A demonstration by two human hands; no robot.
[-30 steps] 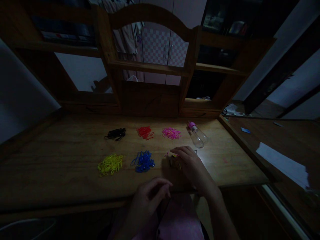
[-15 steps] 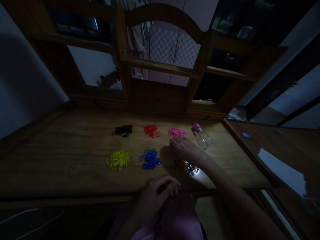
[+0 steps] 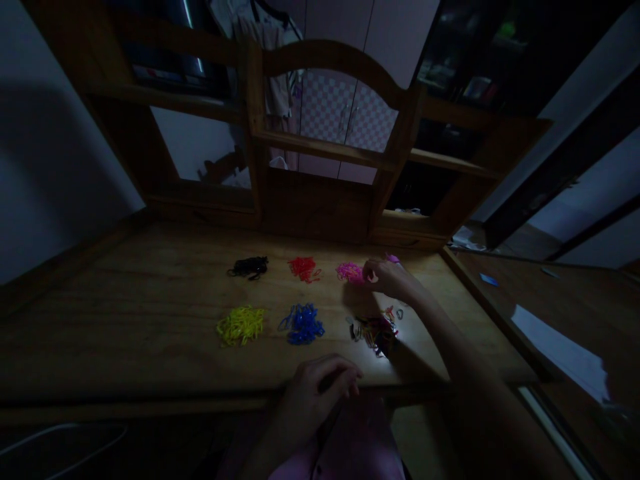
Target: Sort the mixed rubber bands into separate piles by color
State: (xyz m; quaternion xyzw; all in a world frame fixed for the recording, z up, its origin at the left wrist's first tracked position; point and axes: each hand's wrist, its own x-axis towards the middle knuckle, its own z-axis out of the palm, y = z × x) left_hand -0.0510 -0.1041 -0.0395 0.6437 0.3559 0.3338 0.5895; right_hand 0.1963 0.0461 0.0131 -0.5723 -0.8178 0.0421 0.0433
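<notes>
Small elastic bands lie sorted by colour on a wooden desk (image 3: 150, 313): a black pile (image 3: 248, 267), a red pile (image 3: 304, 269), a pink pile (image 3: 350, 272), a yellow pile (image 3: 241, 325) and a blue pile (image 3: 301, 324). A mixed-colour heap (image 3: 376, 329) sits at the front right. My right hand (image 3: 387, 275) reaches out to the pink pile's right edge, fingers pinched together; what they hold is too small to make out. It hides most of a clear bottle with a pink cap (image 3: 393, 258). My left hand (image 3: 320, 387) rests loosely curled at the desk's front edge.
A wooden hutch with an arched frame (image 3: 325, 133) rises along the back of the desk. A side surface at the right carries a white sheet of paper (image 3: 560, 350) and a small blue item (image 3: 489, 279). The room is dim.
My right hand has moved from the mixed heap away and to the right, up to the pink pile, now covering the bottle. The left hand has stayed at the desk edge.
</notes>
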